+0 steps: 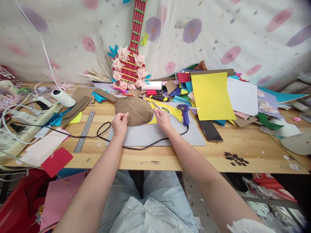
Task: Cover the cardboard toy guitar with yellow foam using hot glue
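Observation:
A brown, twine-covered guitar-shaped piece lies on a grey cutting mat at the middle of the wooden table. My left hand rests at its near left edge, fingers curled and pinching the rim. My right hand sits at its right side, closed round the handles of a pair of scissors whose blades point away to the left. A yellow sheet scrap lies under the scissors. A blue glue gun stands just right of my right hand, its black cord looping across the mat.
A metal ruler lies left of the mat. A white thread spool and power strips sit far left. Coloured paper sheets pile at the right, a black phone beside them. A red paper guitar leans against the cloth behind. Dark beads lie near the front edge.

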Tool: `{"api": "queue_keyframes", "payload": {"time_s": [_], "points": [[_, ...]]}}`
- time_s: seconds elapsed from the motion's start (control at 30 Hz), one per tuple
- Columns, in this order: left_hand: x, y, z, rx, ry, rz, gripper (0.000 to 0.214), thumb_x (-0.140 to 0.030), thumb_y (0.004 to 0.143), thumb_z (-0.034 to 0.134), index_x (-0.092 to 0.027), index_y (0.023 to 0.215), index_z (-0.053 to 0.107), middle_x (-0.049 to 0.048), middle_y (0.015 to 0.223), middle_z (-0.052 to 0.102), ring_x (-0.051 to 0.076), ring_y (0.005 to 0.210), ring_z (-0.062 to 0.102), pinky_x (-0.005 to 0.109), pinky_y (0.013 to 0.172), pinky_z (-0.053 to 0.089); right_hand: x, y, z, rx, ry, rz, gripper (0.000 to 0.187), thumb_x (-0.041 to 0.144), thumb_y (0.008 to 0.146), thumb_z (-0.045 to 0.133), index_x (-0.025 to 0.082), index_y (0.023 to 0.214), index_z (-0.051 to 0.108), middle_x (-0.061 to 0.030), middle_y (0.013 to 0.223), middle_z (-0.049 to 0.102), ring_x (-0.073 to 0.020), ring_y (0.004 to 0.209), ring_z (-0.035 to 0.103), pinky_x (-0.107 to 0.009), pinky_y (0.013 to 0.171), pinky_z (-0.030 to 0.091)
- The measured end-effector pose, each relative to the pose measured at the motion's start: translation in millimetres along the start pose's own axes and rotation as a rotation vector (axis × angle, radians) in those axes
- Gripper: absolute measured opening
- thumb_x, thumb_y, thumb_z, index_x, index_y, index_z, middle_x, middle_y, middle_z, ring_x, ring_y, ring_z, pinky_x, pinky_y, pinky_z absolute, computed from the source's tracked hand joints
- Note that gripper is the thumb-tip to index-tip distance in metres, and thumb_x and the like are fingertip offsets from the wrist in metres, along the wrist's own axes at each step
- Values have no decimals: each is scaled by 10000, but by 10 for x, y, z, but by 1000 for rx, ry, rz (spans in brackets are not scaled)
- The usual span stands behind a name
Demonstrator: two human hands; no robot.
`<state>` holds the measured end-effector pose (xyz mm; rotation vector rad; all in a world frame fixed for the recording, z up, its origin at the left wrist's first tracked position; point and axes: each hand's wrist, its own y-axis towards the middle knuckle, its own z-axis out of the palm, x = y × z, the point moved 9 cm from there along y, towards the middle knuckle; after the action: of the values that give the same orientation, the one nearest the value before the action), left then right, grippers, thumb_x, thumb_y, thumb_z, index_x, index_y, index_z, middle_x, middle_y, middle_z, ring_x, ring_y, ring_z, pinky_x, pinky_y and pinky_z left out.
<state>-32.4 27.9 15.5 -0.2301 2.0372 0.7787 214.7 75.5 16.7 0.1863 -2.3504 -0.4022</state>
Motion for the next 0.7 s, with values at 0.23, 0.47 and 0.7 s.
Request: {"api": "queue_keyframes", "payload": {"time_s": [0.23,0.47,0.7], "points": [[-59,-15,62,93,140,20,424,-448,878,386,-216,538,488,-15,454,484,139,501,483,262,563,349,-189,-2,52,127,-44,122,423,469,917,319,217,593,422,10,571,451,-157,578,443,-259,560,258],[-321,-4,248,192,398,354,179,-305,838,501,-206,691,477,73,830,576,229,882,527,364,795,391,-34,6,9,87,-52,-94,248,326,919,328,206,756,471,-35,798,575,-163,731,500,-254,646,317],[-491,-250,493,477,469,713,612,-433,655,729,-194,1174,510,137,1331,447,343,1346,267,525,1075,242,-127,-27,36,101,-158,20,378,422,925,352,210,635,471,-17,638,554,-164,631,502,-255,584,277]]}}
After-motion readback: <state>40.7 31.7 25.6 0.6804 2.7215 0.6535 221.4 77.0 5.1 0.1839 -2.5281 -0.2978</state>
